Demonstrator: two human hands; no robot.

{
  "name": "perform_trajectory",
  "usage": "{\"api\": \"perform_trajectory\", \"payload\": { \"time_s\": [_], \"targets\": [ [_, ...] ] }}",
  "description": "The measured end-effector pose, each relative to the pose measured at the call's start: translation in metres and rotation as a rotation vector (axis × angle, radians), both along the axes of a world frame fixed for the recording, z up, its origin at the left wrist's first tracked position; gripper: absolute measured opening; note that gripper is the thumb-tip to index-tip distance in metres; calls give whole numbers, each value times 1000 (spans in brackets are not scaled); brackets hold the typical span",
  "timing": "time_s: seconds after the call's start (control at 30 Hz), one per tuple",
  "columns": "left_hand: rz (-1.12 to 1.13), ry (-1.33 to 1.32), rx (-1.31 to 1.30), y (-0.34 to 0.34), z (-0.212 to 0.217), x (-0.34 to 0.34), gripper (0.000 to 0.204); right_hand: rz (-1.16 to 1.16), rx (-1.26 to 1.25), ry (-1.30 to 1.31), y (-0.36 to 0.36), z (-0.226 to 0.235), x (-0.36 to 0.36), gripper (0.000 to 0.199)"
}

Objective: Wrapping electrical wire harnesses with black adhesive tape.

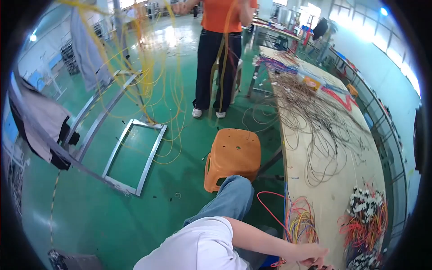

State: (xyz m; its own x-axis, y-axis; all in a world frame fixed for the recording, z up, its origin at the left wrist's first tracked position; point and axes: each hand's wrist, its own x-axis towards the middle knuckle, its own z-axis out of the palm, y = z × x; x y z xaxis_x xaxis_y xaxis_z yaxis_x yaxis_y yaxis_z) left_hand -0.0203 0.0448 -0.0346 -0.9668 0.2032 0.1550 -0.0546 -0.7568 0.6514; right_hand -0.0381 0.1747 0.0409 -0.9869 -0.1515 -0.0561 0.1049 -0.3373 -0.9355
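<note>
My left arm in a white short sleeve reaches right over the table's near end. At the lower edge, my left hand (pixel 311 253) bends its fingers down around something small and dark, too cut off to make out. Beside its wrist lies a loose bundle of red, yellow and blue wires (pixel 302 227), partly hanging over the table edge. To the right of the hand is a thick bunch of red and orange wires (pixel 366 231) with white connectors (pixel 366 202) on their ends. My right hand is out of view.
A long wooden table (pixel 324 198) carries tangled dark wires (pixel 310 108) and a clear box (pixel 310 80). An orange stool (pixel 236 153) stands by my knee. A person in an orange top (pixel 222 15) stands beyond. Yellow wires (pixel 148 85) hang over a metal frame (pixel 150 157) at left.
</note>
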Motion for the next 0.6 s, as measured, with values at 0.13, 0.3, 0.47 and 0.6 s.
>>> {"api": "perform_trajectory", "payload": {
  "time_s": [0.13, 0.3, 0.47, 0.6],
  "targets": [
    [321, 124, -429, -9, 23, 16, 28, 28, 161, 177, 10, -9, 0, 23],
    [513, 258, -520, 1, 29, 14, 23, 47, 380, 385, 13, -15, 1, 28],
    [586, 352, -641, 4, 13, 3, 26, -2, 573, 575, 6, -19, -2, 35],
    [581, 396, -750, -4, 29, 24, 28, -77, 715, 694, 3, -18, -3, 41]
  ]
}}
